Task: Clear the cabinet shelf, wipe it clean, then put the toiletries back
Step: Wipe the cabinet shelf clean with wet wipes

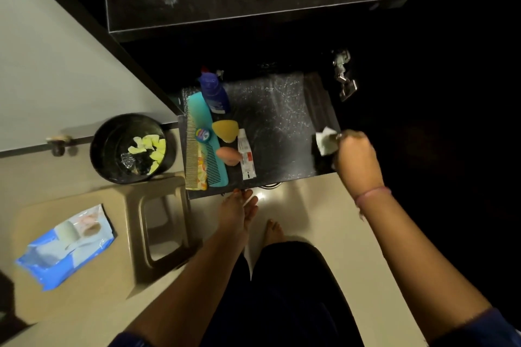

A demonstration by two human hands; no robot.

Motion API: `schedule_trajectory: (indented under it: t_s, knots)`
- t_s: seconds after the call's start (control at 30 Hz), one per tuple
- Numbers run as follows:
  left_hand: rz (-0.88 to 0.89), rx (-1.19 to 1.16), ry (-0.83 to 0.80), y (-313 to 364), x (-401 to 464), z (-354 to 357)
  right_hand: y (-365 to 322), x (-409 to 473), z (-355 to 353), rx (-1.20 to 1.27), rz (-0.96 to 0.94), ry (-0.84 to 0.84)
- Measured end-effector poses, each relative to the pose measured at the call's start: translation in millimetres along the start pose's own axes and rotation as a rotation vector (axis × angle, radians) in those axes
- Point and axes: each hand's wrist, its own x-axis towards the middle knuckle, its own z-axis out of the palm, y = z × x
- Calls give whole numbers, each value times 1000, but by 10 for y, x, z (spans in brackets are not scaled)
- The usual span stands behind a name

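Note:
The dark speckled cabinet shelf lies below me. My right hand is shut on a crumpled white wipe at the shelf's right front corner. My left hand hangs open just in front of the shelf's front edge, holding nothing. Toiletries lie along the shelf's left side: a blue bottle, a teal comb, a tan comb, a small round tin, a yellow sponge, a peach sponge and a white tube.
A black bin with yellow scraps stands left of the shelf. A beige plastic stool carries a blue wipes pack. The open cabinet door angles at the left. A metal hinge sits at the right. My bare feet show below.

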Motion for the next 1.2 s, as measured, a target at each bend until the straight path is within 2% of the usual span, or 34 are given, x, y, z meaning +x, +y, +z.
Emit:
schedule_trajectory:
  t_s: [0.07,0.13,0.2,0.33,0.57,0.77,0.83,0.9,1.0,1.1,1.2]
  knots:
    - [4,11,0,-4,3,6,-183,418,-145,147,-76,155]
    - [2,10,3,2,17,4,-370,901,-181,140,-178,240]
    - [5,-2,-6,2,37,1,-481,1361,-95,85,-211,171]
    - [12,16,-6,-35,53,-11,-433,1789,277,8,-139,-60]
    - [29,4,2,-31,-17,3,-139,1463,440,180,-264,-71]
    - [23,-25,-15,-13,-81,37,150,145,947,363,-233,-31]
    - [16,-43,-15,5,-103,59,272,-253,1009,324,-259,-6]
    - [15,-36,-12,5,-109,66,387,-449,987,192,-348,90]
    - [1,-27,-11,-11,-93,58,373,-378,733,133,-251,130]
    - [-6,-23,-34,-19,-80,70,150,-33,390,391,-133,265]
    - [-9,-17,-27,-25,-60,64,-162,561,109,550,-59,398]
